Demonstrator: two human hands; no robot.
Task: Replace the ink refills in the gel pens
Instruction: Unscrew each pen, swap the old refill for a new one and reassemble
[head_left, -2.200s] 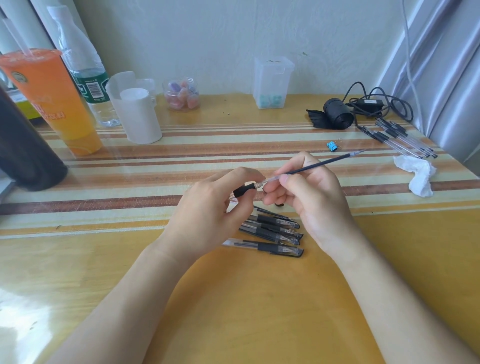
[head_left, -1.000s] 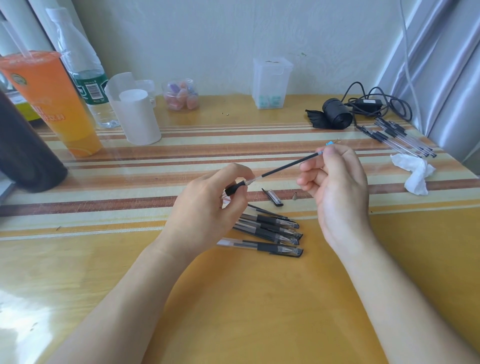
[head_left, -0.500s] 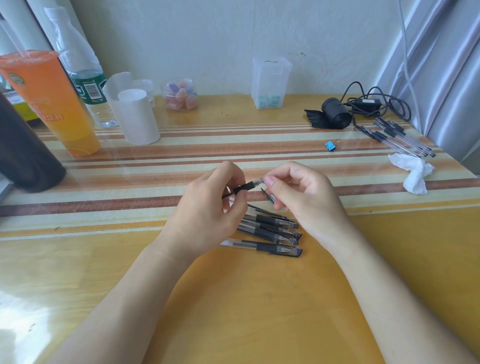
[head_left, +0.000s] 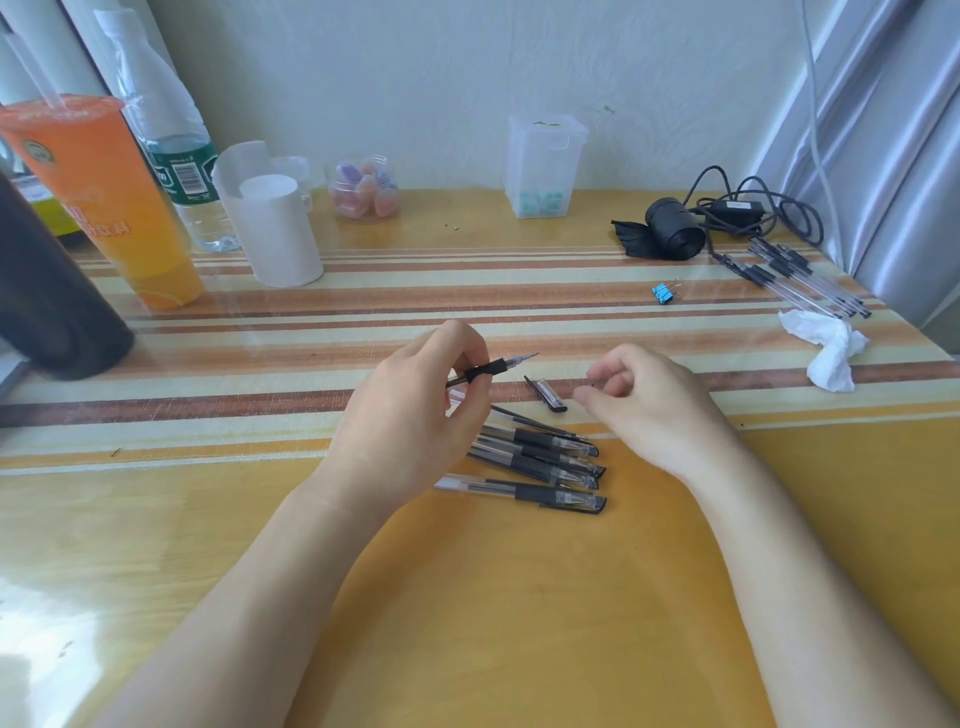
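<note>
Refill now seated in pen (head_left: 485, 370), left hand (head_left: 410, 415) pinching grip; right hand (head_left: 644, 400) released, empty, fingers loosely curled. Cap (head_left: 545, 394) lies between, next.

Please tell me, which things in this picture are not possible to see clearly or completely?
- Pen, head view: the left hand covers its rear barrel.
- Right hand, head view: curled fingers hide whether it pinches anything.
- Capped pens, head view: the left hand covers their rear ends.
- Orange drink cup, head view: print too small to read.
</note>
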